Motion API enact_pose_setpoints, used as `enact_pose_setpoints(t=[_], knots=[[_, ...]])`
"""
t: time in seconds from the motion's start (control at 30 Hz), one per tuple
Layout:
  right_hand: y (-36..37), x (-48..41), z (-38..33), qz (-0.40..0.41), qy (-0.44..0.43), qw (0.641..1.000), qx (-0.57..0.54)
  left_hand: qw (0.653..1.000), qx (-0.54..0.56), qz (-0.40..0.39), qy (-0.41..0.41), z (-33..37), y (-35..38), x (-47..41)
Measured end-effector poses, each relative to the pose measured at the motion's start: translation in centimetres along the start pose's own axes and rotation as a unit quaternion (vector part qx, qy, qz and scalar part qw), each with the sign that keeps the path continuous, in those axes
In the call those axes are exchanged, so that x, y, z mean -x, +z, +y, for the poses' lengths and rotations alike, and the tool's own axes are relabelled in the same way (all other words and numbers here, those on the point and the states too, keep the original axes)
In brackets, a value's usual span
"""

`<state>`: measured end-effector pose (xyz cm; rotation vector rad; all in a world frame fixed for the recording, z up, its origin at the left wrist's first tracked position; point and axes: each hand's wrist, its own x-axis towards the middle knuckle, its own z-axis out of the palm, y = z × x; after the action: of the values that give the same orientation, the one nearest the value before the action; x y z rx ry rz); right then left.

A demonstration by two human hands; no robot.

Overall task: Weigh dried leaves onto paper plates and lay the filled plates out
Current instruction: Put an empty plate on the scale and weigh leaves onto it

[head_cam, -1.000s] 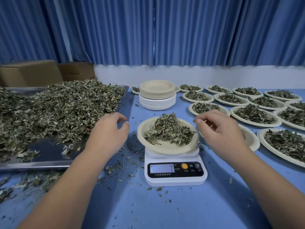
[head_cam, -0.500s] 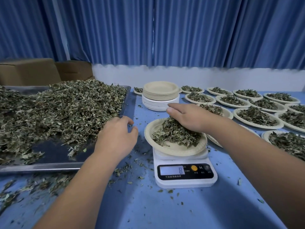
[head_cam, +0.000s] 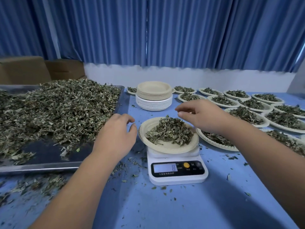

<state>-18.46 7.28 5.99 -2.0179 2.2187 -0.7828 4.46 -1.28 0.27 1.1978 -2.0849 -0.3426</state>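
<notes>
Paper plate [head_cam: 149, 129] of dried leaves [head_cam: 170, 133] sits on the scale [head_cam: 179, 178] at mid-table; left hand [head_cam: 115, 137] hovers just beside its left rim, fingers loosely curled, holding nothing — right hand [head_cam: 203, 116] hangs above its far rim, fingertips gathered, any pinched leaf not discernible.

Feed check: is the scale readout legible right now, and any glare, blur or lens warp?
Head view: the scale display is backlit with no glare, but soft; only a final digit like 8 reads. Head view: wide-angle warp tilts the curtains toward the frame edges. Head view: the arms cast soft shadows on the table.
</notes>
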Motion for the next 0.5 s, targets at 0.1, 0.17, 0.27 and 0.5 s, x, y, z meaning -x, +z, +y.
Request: enact_pose_setpoints(t=[0.1,0.17,0.27,0.5], knots=[[0.8,1.3,1.2,0.127,0.024,0.987,-0.101,0.999,0.024,0.002,0.027,0.1,0.1,0.0],[1.8,2.4,2.2,0.199,0.052,0.967,-0.150,0.998,0.039,0.006,0.045,0.2,0.3,0.1],[2.8,3.5,3.6,0.252,0.092,0.948,-0.172,0.996,0.051,0.011,0.066,0.4,0.5,0.2],[2.4,3.6,4.1,0.286,0.075,0.935,-0.198,0.985,0.136,0.049,0.097,3.4,-0.5,0.2]])
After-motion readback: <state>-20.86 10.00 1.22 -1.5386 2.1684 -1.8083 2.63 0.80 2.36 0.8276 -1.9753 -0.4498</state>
